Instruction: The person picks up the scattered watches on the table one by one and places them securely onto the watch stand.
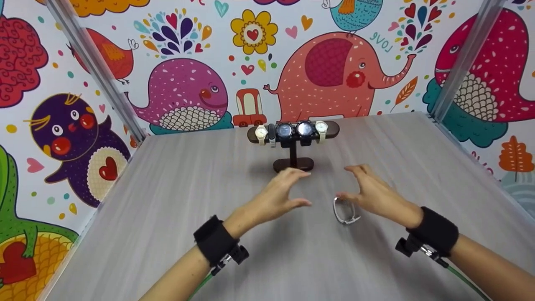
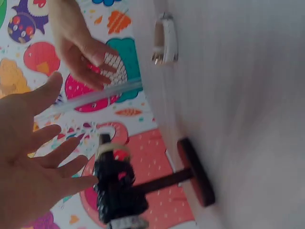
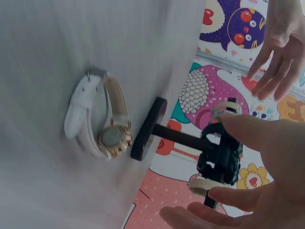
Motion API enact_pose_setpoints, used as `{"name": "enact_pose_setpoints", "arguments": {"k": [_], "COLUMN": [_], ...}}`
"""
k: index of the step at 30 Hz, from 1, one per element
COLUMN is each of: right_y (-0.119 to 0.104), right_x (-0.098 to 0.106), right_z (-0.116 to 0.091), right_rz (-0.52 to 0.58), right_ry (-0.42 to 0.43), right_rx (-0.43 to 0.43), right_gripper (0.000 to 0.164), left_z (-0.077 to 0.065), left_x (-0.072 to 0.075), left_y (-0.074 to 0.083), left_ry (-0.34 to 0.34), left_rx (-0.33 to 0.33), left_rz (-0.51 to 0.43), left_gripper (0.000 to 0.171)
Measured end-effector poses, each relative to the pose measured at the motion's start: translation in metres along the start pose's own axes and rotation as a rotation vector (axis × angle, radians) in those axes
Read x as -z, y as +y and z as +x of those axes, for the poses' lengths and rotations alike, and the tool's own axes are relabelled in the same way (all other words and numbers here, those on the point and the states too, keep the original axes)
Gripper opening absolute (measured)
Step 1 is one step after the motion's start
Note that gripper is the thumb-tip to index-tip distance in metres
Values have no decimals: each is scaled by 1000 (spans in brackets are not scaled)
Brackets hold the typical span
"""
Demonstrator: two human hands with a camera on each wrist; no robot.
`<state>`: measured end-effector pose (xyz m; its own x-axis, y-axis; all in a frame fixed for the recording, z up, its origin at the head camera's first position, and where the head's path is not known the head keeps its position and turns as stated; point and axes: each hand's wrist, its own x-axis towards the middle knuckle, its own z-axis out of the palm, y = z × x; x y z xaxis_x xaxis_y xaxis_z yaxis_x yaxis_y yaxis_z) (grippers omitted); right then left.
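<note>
A white-strapped wristwatch [image 3: 82, 112] with a gold-toned case lies on its side on the table, its strap closed in a loop. Above and just beyond it in the head view is my right hand [image 1: 380, 194], fingers apart and holding nothing. My left hand [image 1: 271, 198] hovers to the left, thumb and fingers spread, also holding nothing. Past both hands stands a dark brown T-shaped watch stand [image 1: 293, 154]. Its bar carries several watches: a cream one [image 1: 261, 133] at the left, dark ones such as the round black watch [image 1: 285, 131] in the middle, and another cream watch [image 1: 322, 127] at the right.
The grey wood-grain table [image 1: 175, 188] spreads out under the hands. Walls printed with cartoon animals [image 1: 188, 92] rise at the back and sides, with metal corner posts [image 1: 98, 75] at their joints. Each wrist wears a black band [image 1: 215, 240] with a small camera and green cable.
</note>
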<state>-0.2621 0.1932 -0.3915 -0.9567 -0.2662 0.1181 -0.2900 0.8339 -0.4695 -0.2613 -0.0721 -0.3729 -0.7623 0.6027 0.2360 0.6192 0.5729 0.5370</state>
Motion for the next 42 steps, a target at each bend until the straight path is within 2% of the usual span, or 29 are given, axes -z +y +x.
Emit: {"name": "enact_pose_setpoints", "arguments": {"k": [6,11,14,17,20,23,28,33,37,42], "right_y": [-2,2,3,2,2,2,3,3,4,8], "right_x": [-17,-32,-38,-44,-47,-51,-54,-56,-56,-56], "right_z": [-9,-17,-19,-16,-12,-8,-3,-2,-3,-3], "right_rz": [6,-43,-77,-92,-98,-110,-118,-115,-113,-73], "right_ry": [-62,10,49,38,13,-11,-13,5,36,48], "right_rx": [27,88,104,67,15,-3,19,62,98,134], "right_gripper": [78,71,68,70,64,54,38,27,27,23], "left_z": [14,31,39,47,53,57,58,56,55,51], "left_x": [-32,-61,-74,-82,-87,-92,-98,-101,-101,-100], "left_y": [9,16,15,11,6,1,-2,-1,-1,-2], "left_ry": [-109,-148,-151,-154,-151,-151,-181,-170,-148,-140], "left_rx": [40,70,130,217,277,304,282,265,276,281], "left_rz": [12,-13,-37,-80,-155,-218,-249,-320,-348,-293], "left_gripper": [67,57,55,57,58,56,44,34,36,36]}}
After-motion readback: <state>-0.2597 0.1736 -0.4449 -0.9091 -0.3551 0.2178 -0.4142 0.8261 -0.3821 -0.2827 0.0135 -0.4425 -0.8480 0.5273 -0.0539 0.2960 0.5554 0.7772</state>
